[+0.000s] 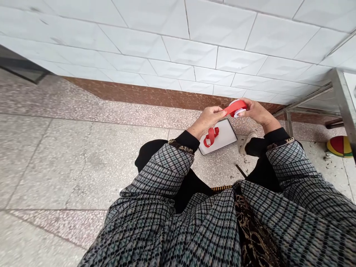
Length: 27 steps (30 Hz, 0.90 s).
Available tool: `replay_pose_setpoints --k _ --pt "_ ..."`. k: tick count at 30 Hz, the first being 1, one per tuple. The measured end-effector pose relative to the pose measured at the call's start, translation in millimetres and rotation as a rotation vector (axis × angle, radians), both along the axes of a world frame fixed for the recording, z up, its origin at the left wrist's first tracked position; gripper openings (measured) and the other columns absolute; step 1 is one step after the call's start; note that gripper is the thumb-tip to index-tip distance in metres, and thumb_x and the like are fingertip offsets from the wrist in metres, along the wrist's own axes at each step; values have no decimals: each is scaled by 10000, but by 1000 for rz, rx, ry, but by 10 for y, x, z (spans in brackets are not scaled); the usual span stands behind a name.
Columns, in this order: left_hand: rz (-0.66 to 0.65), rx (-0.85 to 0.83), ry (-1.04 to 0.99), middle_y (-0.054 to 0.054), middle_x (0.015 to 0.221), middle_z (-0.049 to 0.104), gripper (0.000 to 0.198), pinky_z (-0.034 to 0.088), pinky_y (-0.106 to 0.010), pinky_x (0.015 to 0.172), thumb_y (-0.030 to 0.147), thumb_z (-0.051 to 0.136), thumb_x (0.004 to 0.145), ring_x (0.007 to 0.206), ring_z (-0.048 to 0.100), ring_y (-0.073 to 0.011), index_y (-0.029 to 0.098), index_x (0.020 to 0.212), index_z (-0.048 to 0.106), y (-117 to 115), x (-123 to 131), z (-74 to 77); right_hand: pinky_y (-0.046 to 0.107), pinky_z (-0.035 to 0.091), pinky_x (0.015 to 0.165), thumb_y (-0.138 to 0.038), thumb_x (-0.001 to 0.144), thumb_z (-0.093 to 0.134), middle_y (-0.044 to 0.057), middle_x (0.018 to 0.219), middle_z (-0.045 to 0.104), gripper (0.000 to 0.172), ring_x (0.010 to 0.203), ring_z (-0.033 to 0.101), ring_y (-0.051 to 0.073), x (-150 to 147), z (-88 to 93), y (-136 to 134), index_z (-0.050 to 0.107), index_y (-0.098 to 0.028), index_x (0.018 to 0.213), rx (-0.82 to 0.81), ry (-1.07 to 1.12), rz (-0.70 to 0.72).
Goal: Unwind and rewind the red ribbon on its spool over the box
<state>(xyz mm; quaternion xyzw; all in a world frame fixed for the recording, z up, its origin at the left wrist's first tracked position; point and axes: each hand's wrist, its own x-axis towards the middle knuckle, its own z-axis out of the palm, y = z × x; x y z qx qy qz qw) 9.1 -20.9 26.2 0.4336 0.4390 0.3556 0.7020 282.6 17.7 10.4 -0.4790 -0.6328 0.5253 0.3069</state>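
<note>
My right hand [255, 111] grips a white spool wound with red ribbon [239, 106], its fingers curled round the right side. From the spool a short stretch of ribbon runs left into my left hand [209, 119], which pinches it between thumb and fingers. Below my hands, a shallow box lid or tray with a white inside and dark edge [226, 138] lies on the floor. Loose loops of red ribbon [211, 136] rest in its left part. My left hand partly covers the tray's upper left side.
A white tiled wall [194, 55] with a brown skirting strip stands in front. At the right are a metal table frame [340, 100] and a multicoloured ball [339, 146] on the floor. Small debris [244, 163] lies near my right foot.
</note>
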Motion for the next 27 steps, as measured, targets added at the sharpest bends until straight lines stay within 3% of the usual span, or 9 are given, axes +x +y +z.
replay_pose_setpoints --k 4,9,14,21,24,27 --pt "-9 22 -60 95 553 347 286 92 -240 511 242 762 1052 478 213 -43 188 806 628 23 -33 -75 417 630 1010 -555 630 1130 32 1047 856 681 1035 772 262 -52 53 -23 845 -239 1162 -72 130 6" --pt "-21 -18 -127 95 545 336 305 89 -219 517 248 754 1078 476 204 -35 197 815 608 6 -24 -79 349 629 861 -615 531 1169 19 980 847 741 909 766 232 -140 -9 -60 847 -234 1078 -178 280 -49" --pt "-47 -87 -192 116 562 334 339 91 -208 490 239 776 1070 462 185 -23 197 806 567 -33 35 -58 340 655 851 -572 493 1201 25 967 860 804 879 785 222 -188 -76 -82 846 -222 1123 -256 371 -78" --pt "-26 -146 -239 132 533 344 353 112 -182 448 229 772 1060 421 201 -12 190 787 552 -50 108 -124 296 686 853 -534 516 1212 33 953 865 716 851 798 195 -252 -128 -97 825 -208 1022 -284 491 -118" --pt "14 -156 -261 137 556 385 305 118 -175 451 247 836 1010 418 228 -10 194 859 576 -67 137 -159 262 692 834 -488 540 1219 12 940 855 671 826 786 164 -269 -162 -106 824 -213 1008 -313 561 -127" --pt "71 -142 -308 148 575 428 241 98 -188 458 236 856 987 410 242 -24 215 1058 627 -74 173 -188 263 703 850 -478 565 1216 -1 959 847 641 856 782 159 -314 -198 -122 828 -228 1011 -350 610 -118"
